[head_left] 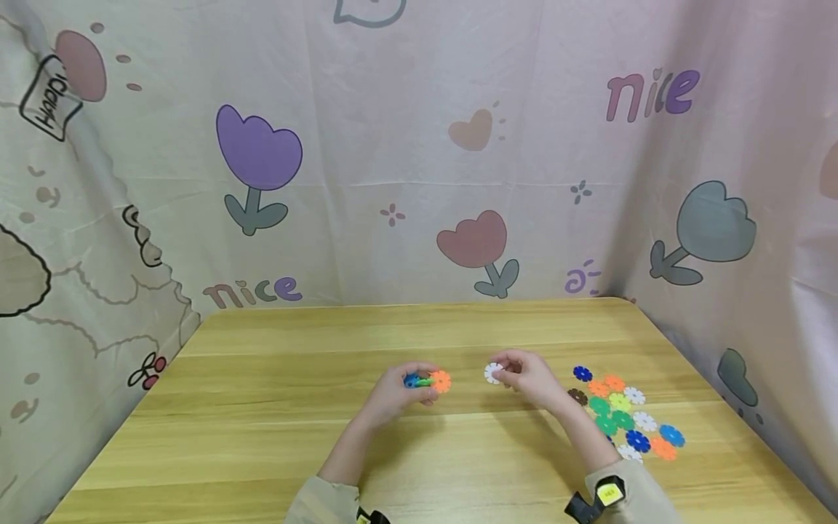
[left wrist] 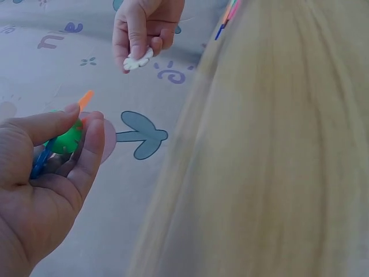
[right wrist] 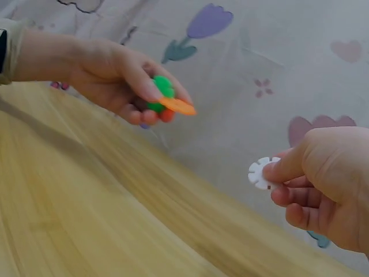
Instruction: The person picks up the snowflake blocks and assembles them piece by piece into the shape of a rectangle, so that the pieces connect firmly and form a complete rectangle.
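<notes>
Holding a small stack of flower-shaped discs (head_left: 424, 382), the left hand (head_left: 393, 393) is raised above the wooden surface (head_left: 262, 437), near its middle. Its thumb and fingers are curled round the stack: a blue disc (left wrist: 41, 158) sits deepest in the grasp, a green disc (left wrist: 69, 139) comes next, and an orange disc (head_left: 443, 381) sticks out past the fingertips, toward the other hand. Whether every slot is fully joined cannot be told, because the fingers cover part of it.

The right hand (head_left: 529, 378) pinches a single white disc (head_left: 491, 373) by its edge between thumb and fingers, with the notched rim turned toward the left hand. The white disc and the orange one are apart, with a gap between them.

To the right of the right forearm, more discs lie loosely spread on the surface, some touching or overlapping. A dark blue disc (head_left: 582, 373) is at the far end, a brown disc (head_left: 577, 397) lies close to the forearm, a yellow disc (head_left: 619, 402) is among green and white ones, and a light blue disc (head_left: 671, 435) is out at the right, just beside another orange one. Behind the surface hangs a pale cloth (head_left: 380, 94) printed with flowers, hearts and words.
</notes>
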### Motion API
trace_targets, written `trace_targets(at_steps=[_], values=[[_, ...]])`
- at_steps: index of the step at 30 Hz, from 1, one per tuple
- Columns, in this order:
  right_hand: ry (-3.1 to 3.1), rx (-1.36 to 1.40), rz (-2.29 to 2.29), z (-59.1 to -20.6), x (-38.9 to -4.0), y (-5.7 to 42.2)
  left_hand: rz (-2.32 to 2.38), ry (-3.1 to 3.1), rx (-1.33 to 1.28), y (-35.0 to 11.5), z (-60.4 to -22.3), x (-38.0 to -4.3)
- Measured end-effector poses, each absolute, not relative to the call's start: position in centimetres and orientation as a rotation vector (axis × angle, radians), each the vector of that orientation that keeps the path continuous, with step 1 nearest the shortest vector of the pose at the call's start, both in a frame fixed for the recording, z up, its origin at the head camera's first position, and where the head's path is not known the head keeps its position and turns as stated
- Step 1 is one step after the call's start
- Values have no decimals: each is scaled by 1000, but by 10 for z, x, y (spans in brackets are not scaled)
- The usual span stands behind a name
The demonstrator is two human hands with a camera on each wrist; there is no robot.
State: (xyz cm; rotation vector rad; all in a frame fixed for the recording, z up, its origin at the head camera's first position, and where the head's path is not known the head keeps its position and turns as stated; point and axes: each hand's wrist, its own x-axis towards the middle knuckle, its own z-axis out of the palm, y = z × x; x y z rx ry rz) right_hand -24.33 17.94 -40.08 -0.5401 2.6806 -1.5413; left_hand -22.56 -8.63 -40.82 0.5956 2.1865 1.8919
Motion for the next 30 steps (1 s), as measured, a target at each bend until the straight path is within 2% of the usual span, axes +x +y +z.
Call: trace_targets(at_steps=[13, 23, 30], values=[[2578, -659, -1727, -396, -236, 137, 1914, 2192, 546, -87, -399, -225], [2562, -657, -1819, -385, -226, 123, 1966, 2117, 596, -82, -373, -215], [2580, -615, -1932, -370, -213, 118, 2013, 2101, 582, -82, -386, -230]])
